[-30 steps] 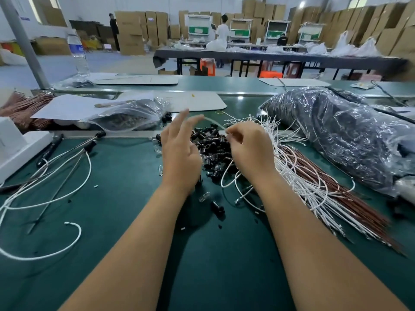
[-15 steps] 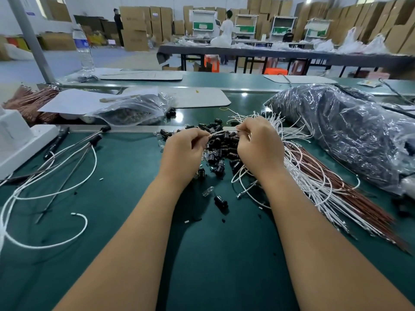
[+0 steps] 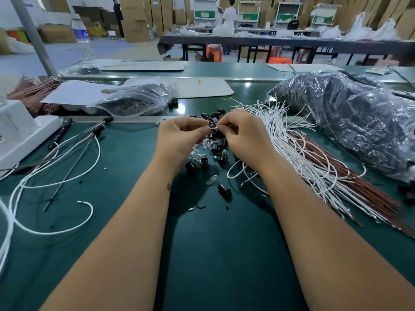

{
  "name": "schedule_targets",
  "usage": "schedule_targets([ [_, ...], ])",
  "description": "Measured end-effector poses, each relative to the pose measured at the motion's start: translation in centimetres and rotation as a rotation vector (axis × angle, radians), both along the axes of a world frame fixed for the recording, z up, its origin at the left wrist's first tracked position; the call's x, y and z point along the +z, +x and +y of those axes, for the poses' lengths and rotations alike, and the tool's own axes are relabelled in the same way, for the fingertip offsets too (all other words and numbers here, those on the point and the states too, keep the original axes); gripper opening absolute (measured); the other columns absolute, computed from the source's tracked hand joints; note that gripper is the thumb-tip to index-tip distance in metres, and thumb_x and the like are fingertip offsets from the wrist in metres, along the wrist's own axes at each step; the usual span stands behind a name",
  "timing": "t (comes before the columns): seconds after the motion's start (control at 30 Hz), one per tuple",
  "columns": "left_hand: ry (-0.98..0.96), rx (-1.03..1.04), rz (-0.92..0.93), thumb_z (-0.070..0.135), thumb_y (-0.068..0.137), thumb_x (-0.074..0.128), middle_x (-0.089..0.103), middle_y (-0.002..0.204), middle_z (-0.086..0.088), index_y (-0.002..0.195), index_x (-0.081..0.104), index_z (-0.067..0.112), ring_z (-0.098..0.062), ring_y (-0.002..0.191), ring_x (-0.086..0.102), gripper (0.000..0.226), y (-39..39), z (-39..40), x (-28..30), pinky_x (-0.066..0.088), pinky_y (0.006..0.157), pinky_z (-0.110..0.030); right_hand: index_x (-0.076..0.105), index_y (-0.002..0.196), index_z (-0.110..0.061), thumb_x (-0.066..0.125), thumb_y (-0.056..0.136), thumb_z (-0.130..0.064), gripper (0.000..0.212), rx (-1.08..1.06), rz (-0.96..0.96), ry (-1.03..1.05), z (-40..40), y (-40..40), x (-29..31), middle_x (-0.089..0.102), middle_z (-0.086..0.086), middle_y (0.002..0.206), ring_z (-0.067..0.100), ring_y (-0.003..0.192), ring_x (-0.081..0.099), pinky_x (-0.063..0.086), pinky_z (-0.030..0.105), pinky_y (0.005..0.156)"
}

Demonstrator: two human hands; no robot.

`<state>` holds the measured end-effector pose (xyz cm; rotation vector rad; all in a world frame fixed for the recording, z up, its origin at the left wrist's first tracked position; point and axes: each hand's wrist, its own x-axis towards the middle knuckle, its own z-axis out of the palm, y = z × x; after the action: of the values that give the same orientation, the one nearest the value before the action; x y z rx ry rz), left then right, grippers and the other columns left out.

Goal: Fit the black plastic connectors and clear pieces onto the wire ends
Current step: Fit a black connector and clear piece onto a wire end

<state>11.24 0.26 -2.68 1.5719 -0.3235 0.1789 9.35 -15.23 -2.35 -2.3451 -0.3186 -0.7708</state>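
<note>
Near the middle of the green table (image 3: 134, 176), the left hand (image 3: 179, 136) and the right hand (image 3: 244, 135) meet fingertip to fingertip above a heap of black connectors (image 3: 216, 142). Both have curled fingers pinching a thin white wire end (image 3: 213, 128) that bridges the small gap between them. Clear pieces (image 3: 196, 154) lie by the heap's near side, one more (image 3: 211, 180) apart. A fanned bundle of white wires (image 3: 298, 158) spreads toward the table's right edge, beside a large plastic-wrapped bag (image 3: 359, 122).
</note>
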Motion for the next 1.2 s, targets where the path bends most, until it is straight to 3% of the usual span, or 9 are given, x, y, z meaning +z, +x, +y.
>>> schedule_targets([
  [0.17,0.243,0.049,-0.064,0.003,0.078,0.077,0.07,0.073,-0.014,0.091,0.073,0.014,-0.012,0.061,0.058,0.018,0.0,0.3,-0.1,0.049,0.065,-0.023,0.072,0.083,-0.011,0.062,0.083,0.0,0.015,-0.009,0.055,-0.049,0.0,0.1,-0.4,0.063,-0.004,0.082,0.012,0.078,0.058,0.05,0.029,0.074],
  [0.3,0.433,0.073,-0.092,0.027,0.079,0.078,0.069,0.078,-0.005,0.105,0.069,0.017,-0.012,0.064,0.059,0.029,0.0,0.9,0.1,0.049,0.064,-0.022,0.072,0.086,-0.014,0.064,0.086,-0.009,0.01,-0.072,0.041,-0.028,0.1,0.2,-0.5,0.065,-0.002,0.085,0.015,0.079,0.06,0.052,0.035,0.074],
  [0.4,0.679,-0.032,-0.064,0.043,0.074,0.079,0.063,0.078,0.006,0.096,0.069,0.019,-0.003,0.066,0.055,0.034,0.2,1.5,0.5,0.045,0.064,-0.019,0.072,0.087,-0.014,0.063,0.088,-0.012,0.009,-0.127,0.037,0.002,-0.1,0.2,-0.7,0.065,-0.002,0.086,0.016,0.08,0.061,0.053,0.036,0.075],
  [0.5,0.847,-0.144,-0.039,0.046,0.068,0.082,0.066,0.078,0.005,0.088,0.072,0.02,0.007,0.054,0.051,0.034,0.3,2.2,0.8,0.038,0.051,-0.007,0.071,0.086,-0.012,0.062,0.089,-0.012,0.009,-0.143,0.041,0.006,-0.2,0.1,-0.9,0.066,0.001,0.087,0.017,0.08,0.061,0.053,0.038,0.075],
  [0.63,0.922,-0.192,-0.012,0.042,0.066,0.084,0.069,0.079,0.004,0.075,0.075,0.023,0.009,0.056,0.053,0.024,0.6,2.5,0.8,0.037,0.048,-0.004,0.069,0.087,-0.012,0.062,0.09,-0.01,0.008,-0.155,0.015,0.094,-0.4,0.3,-1.0,0.066,0.0,0.087,0.017,0.082,0.062,0.054,0.038,0.076],
  [0.77,0.754,-0.169,-0.024,0.038,0.068,0.084,0.065,0.06,0.013,0.075,0.076,0.021,0.005,0.05,0.052,0.02,0.7,2.4,0.2,0.037,0.048,-0.007,0.062,0.087,-0.017,0.057,0.095,-0.015,0.009,-0.15,-0.026,0.147,-0.4,0.3,-1.1,0.058,-0.009,0.071,0.01,0.066,0.054,0.046,0.031,0.06],
  [1.0,0.026,0.012,0.106,0.009,0.082,0.073,0.07,0.087,0.0,0.096,0.065,0.018,-0.002,0.068,0.063,0.019,1.0,1.4,-0.3,0.05,0.066,-0.016,0.051,0.087,-0.022,0.051,0.098,-0.016,0.013,-0.08,-0.057,0.142,0.8,0.2,-1.2,0.049,-0.008,0.06,0.012,0.051,0.042,0.038,0.034,0.05],
  [1.1,-0.168,-0.026,0.157,0.0,0.086,0.066,0.069,0.086,-0.001,0.097,0.067,0.017,-0.011,0.078,0.066,0.02,1.2,1.6,0.0,0.055,0.082,-0.024,0.051,0.085,-0.022,0.053,0.097,-0.015,0.014,-0.056,-0.086,0.146,1.0,0.2,-1.2,0.041,-0.011,0.055,0.008,0.049,0.037,0.034,0.031,0.049],
  [1.2,-0.352,-0.05,0.215,-0.008,0.086,0.062,0.071,0.081,-0.003,0.095,0.066,0.009,-0.014,0.078,0.069,0.019,1.2,1.5,0.3,0.057,0.08,-0.023,0.055,0.085,-0.02,0.055,0.096,-0.016,0.012,-0.045,-0.119,0.139,1.0,0.1,-1.2,0.042,-0.009,0.054,0.01,0.049,0.037,0.033,0.031,0.047],
])
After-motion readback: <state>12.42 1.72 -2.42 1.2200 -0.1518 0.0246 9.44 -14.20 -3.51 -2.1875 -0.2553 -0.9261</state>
